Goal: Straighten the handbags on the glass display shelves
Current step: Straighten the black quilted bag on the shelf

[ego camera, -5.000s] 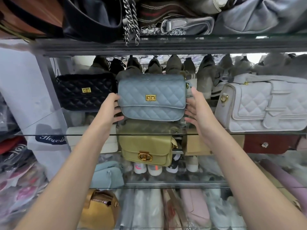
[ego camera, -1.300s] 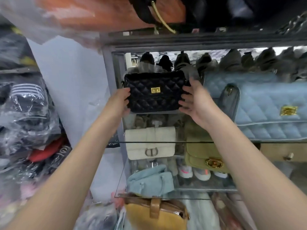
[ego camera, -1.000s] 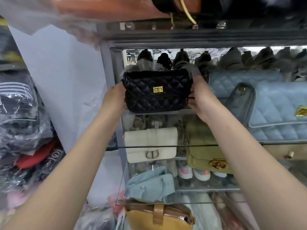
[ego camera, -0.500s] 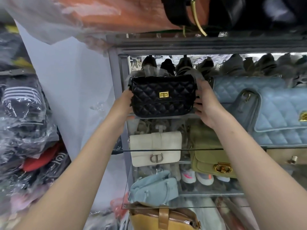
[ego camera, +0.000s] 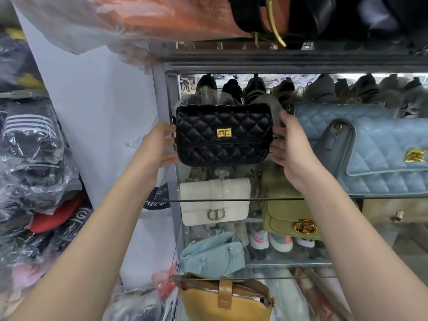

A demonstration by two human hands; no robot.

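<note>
the one camera sits on the person's head and faces forward, tipped a little down, square onto the front of the glass shelf [ego camera: 254, 199] unit. it stands close, within arm's reach: both forearms come in from the bottom corners, and the left hand [ego camera: 159, 147] and right hand [ego camera: 292, 149] hold the sides of the black quilted handbag [ego camera: 222, 135] just above mid-frame. the wide lens bows the edges, taking in bagged clothes [ego camera: 30, 158] far left and a blue quilted handbag [ego camera: 382, 158] cut off at right.

Two hands [ego camera: 159, 147] [ego camera: 292, 150], one black bag [ego camera: 222, 135], two blue quilted bags [ego camera: 389, 158] [ego camera: 324, 117], one white bag [ego camera: 215, 200]
</note>
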